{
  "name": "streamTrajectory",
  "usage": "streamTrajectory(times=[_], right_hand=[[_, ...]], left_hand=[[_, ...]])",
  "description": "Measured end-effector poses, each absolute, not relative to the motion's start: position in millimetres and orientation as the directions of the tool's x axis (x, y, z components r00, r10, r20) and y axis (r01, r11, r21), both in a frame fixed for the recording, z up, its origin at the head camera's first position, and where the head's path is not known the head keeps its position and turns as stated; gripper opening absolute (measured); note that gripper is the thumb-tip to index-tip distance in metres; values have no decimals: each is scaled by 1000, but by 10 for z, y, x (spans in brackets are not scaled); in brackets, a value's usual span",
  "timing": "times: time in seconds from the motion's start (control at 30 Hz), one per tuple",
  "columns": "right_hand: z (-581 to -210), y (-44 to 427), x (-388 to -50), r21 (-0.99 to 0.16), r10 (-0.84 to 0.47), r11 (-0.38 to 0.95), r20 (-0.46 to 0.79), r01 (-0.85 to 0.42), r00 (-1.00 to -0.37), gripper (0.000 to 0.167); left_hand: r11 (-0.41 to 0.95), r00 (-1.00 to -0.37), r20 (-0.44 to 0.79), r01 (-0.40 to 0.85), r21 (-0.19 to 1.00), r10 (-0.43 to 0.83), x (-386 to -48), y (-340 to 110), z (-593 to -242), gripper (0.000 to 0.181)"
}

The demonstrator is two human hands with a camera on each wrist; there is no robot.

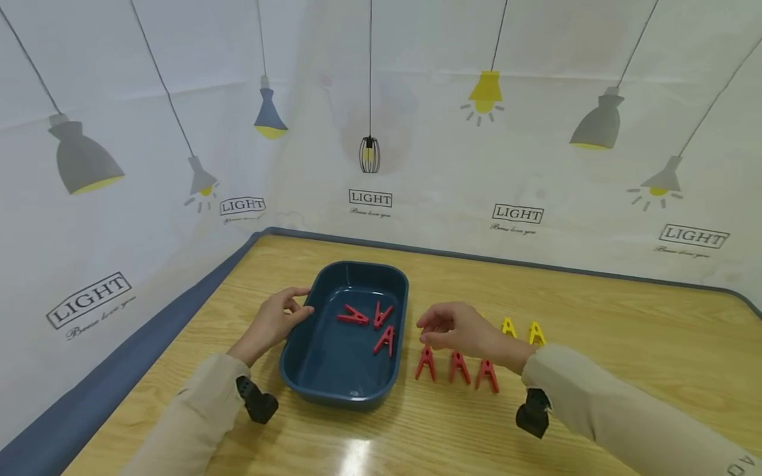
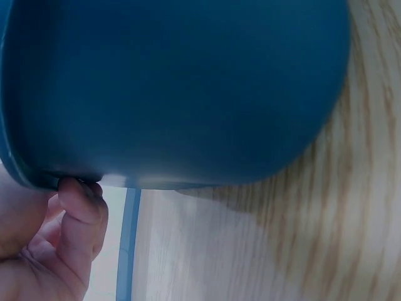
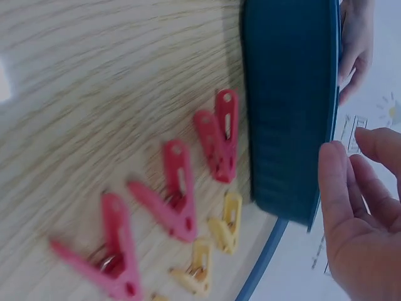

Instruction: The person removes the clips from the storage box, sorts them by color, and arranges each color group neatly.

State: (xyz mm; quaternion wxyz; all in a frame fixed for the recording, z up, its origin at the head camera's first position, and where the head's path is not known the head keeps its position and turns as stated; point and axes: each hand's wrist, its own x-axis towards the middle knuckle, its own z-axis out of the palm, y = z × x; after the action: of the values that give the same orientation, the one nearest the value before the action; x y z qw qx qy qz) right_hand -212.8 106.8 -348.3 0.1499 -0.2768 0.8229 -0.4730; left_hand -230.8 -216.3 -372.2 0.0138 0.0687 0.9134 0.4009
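A dark blue plastic basin (image 1: 339, 370) stands on the table with three red clothespins (image 1: 383, 340) inside it. At its left rim my left hand (image 1: 275, 320) pinches the edge between thumb and fingers, and the left wrist view shows the fingertips (image 2: 80, 199) against the outer wall. My right hand (image 1: 458, 327) hovers just right of the basin, fingers loosely bent and holding nothing. Below it, three more red clothespins (image 1: 458, 367) lie in a row on the table. Behind these are yellow clothespins (image 1: 536, 333), some partly hidden by the right hand and forearm.
The wooden table (image 1: 649, 324) has a blue-grey edge strip at the back and left. A white wall covering (image 1: 428, 165) printed with lamps rises behind it. A small black camera is strapped to each wrist.
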Motion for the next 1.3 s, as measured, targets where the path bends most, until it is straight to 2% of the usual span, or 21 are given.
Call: streamTrajectory(times=[0.3, 0.47, 0.63, 0.83, 1.1, 1.3], right_hand=[[-3353, 682, -2229, -822, -631, 412, 53, -392, -774, 15], [-3364, 493, -2347, -773, -661, 420, 100, -476, -744, 15], [-3409, 329, -2470, -750, -678, 437, 89, -497, -730, 16], [-3413, 162, -2591, -709, -662, 490, 76, -507, -746, 22], [-3483, 10, -2699, -722, -609, 553, -10, -415, -793, 27], [-3555, -44, -2752, -700, -583, 596, -41, -393, -811, 29]], left_hand=[[673, -990, 29, 113, 731, 135, -2306, -2164, -3726, 42], [670, -990, 25, 111, 734, 136, -2303, -2166, -3725, 42], [670, -991, 22, 106, 735, 133, -2311, -2165, -3731, 42], [671, -991, 31, 112, 733, 132, -2327, -2168, -3733, 41], [671, -988, 39, 129, 730, 148, -2311, -2180, -3722, 41], [671, -989, 33, 120, 731, 141, -2316, -2178, -3716, 41]])
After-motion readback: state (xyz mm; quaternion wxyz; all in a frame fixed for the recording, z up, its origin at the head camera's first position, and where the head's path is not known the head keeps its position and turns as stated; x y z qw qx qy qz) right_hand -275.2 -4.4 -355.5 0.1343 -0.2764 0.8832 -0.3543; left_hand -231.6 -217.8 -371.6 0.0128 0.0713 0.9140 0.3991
